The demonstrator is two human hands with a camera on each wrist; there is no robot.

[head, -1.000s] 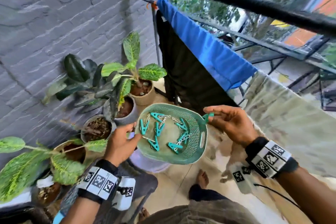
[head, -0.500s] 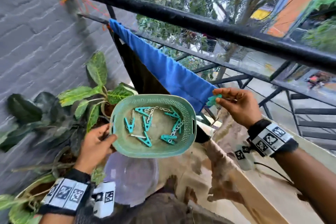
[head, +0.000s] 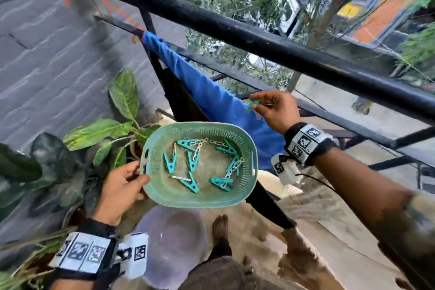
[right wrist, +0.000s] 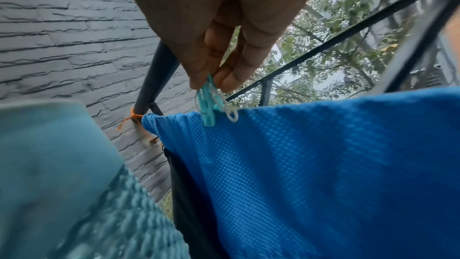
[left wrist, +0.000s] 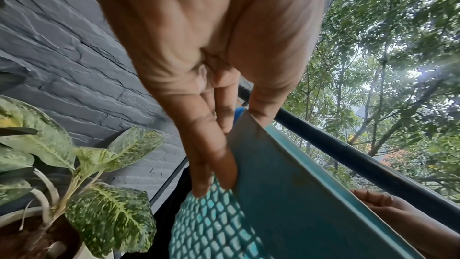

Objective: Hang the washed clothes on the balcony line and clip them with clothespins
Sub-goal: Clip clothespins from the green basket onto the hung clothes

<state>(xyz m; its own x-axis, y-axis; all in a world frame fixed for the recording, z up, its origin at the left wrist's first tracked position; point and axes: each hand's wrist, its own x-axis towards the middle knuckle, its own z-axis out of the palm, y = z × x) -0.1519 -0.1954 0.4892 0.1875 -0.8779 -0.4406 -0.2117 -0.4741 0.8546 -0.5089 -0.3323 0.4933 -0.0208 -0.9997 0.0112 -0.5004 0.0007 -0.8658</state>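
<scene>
A blue cloth (head: 211,96) (right wrist: 323,164) hangs over the line below the thick black rail, with a black garment (head: 181,101) behind it. My right hand (head: 273,110) (right wrist: 224,50) pinches a teal clothespin (head: 252,105) (right wrist: 208,105) at the cloth's top edge. A white chain link dangles from the pin. My left hand (head: 120,190) (left wrist: 214,125) grips the left rim of a green perforated basket (head: 249,146) (left wrist: 286,194), held level below the cloth. Several teal clothespins (head: 193,160) linked by white chains lie inside it.
A thick black rail (head: 259,37) crosses above the line, tied with orange string at the grey brick wall (head: 47,54). Potted plants (head: 113,132) (left wrist: 82,184) crowd the left. A clear bowl (head: 174,240) sits on the floor by my bare foot. A patterned cloth (head: 306,242) hangs at lower right.
My right hand has lifted the clothespin from beside the basket up to the blue cloth's top edge. The left hand has kept the basket held; the view has tilted upward.
</scene>
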